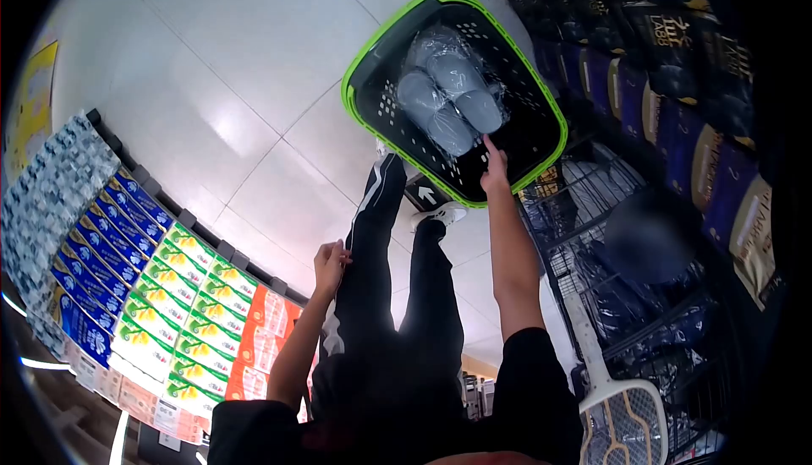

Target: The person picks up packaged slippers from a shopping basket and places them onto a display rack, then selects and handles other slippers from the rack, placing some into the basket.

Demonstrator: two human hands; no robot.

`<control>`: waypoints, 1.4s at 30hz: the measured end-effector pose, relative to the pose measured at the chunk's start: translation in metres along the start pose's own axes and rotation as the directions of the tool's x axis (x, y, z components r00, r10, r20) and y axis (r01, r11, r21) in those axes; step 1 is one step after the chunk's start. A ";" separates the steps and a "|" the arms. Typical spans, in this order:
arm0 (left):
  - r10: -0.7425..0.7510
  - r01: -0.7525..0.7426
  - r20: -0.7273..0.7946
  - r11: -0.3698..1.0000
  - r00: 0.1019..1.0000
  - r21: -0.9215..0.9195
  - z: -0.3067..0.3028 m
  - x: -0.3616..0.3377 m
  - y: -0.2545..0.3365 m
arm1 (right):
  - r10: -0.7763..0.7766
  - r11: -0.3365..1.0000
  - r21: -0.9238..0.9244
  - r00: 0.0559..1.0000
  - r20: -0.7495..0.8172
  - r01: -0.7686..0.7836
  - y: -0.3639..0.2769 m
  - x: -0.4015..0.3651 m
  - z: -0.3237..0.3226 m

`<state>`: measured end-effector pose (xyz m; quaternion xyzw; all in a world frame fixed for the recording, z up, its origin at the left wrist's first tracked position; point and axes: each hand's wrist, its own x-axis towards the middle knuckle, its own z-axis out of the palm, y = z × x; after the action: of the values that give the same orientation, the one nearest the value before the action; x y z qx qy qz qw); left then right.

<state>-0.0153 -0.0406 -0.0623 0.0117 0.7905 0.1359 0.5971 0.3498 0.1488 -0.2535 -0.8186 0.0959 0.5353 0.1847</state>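
Note:
In front of my feet is a dark shopping basket with a bright green rim and perforated walls. Grey slippers wrapped in clear plastic lie inside it. My right hand reaches over the near rim into the basket. Its index finger is stretched out with the tip right at the lower slippers, and no object shows in its grasp. Beside my thigh, my left hand hangs with the fingers curled in and nothing visible in them.
Stacked blue packs and green-and-white packs line the left shelf. Dark packaged goods fill the right side, above a wire rack. A racket-shaped swatter stands low at right. A floor arrow sign lies near my shoe.

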 end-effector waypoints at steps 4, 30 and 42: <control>-0.112 0.112 -0.047 0.994 0.993 0.010 -0.007 0.007 0.005 | -0.027 0.920 0.387 0.973 0.229 -0.065 0.012 0.070 0.040; 0.017 0.167 0.312 0.818 0.950 -0.551 0.068 0.006 0.120 | -0.050 0.997 -0.006 0.704 0.708 0.077 0.051 -0.187 -0.057; 0.051 -0.048 -0.009 0.868 0.999 -0.493 -0.065 0.026 0.061 | -0.588 -0.557 -0.561 0.187 0.787 0.613 -0.085 0.060 0.092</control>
<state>-0.0930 0.0098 -0.0565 -0.1205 0.7278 0.3484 0.5783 0.3268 0.2666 -0.3239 -0.5536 -0.8051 0.2010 -0.0700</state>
